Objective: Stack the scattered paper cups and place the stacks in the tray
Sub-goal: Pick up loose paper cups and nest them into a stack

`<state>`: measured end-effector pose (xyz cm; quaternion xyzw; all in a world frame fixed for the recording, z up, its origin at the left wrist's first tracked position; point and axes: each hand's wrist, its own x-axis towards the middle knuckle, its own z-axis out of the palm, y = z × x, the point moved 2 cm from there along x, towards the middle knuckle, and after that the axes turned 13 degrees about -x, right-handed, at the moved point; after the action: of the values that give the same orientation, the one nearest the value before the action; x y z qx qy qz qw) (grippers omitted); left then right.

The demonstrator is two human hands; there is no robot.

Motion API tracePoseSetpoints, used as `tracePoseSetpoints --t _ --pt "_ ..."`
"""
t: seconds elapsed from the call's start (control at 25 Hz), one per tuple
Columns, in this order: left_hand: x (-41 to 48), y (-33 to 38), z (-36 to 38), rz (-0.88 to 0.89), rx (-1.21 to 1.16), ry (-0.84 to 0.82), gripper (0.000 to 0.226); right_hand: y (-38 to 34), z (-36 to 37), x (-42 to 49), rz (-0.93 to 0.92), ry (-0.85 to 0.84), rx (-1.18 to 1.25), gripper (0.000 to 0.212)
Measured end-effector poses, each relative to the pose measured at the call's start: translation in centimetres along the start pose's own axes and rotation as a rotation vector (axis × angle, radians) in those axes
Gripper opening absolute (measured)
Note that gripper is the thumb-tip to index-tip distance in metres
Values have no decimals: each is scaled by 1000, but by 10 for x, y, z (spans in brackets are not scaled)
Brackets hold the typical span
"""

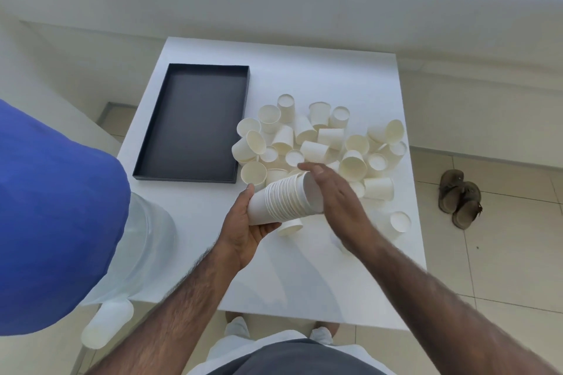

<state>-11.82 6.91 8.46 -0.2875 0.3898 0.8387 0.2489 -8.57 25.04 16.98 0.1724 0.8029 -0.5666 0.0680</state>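
Your left hand (243, 231) grips the nested stack (283, 201) by its base, long axis lying tilted with rims toward your open right hand (332, 192), which is nearer the loose cups (323, 143); the empty tray (195, 122) lies far-left on the tabletop (320, 268)

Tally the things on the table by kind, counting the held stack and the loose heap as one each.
Tray: 1
Cup stack, held in both hands: 1
Loose cup heap: 1
Total: 3
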Motion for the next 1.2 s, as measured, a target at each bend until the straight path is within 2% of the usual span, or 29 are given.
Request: tracePoseSetpoints --t 0.08,0.16,0.24,0.32,0.4,0.44,0.48,0.56,0.64,0.72,0.84,0.96,1.2 --pt "2 -6 8 -5 25 17 51 7 10 -4 17 -54 -51 47" --pt "7 -9 13 -27 76 22 60 15 10 -3 47 -28 -131 55" --pt "17 -4 19 -18 137 1 73 22 2 2 91 27 -8 54" --pt "33 9 21 130 270 43 71 32 -11 6 156 50 153 54" --pt "55 34 14 475 678 167 51 44 -22 8 190 47 233 55" --pt "68 47 10 618 923 201 56 49 -27 9 199 48 237 54" --pt "81 57 5 686 1133 211 75 54 -32 9 208 52 232 54" --pt "108 70 -3 677 1368 200 105 61 -40 8 223 64 218 54" --pt "132 77 -5 647 1475 172 112 65 -45 7 236 78 215 55" --pt "149 78 -4 669 1548 162 106 66 -49 7 249 93 216 58" --pt "165 79 -1 748 1600 162 83 65 -53 5 253 110 207 61" --pt "168 81 -1 797 1617 162 69 63 -56 4 248 124 200 55" --pt "139 83 -1 875 1355 97 54 56 -65 10 205 179 229 54"
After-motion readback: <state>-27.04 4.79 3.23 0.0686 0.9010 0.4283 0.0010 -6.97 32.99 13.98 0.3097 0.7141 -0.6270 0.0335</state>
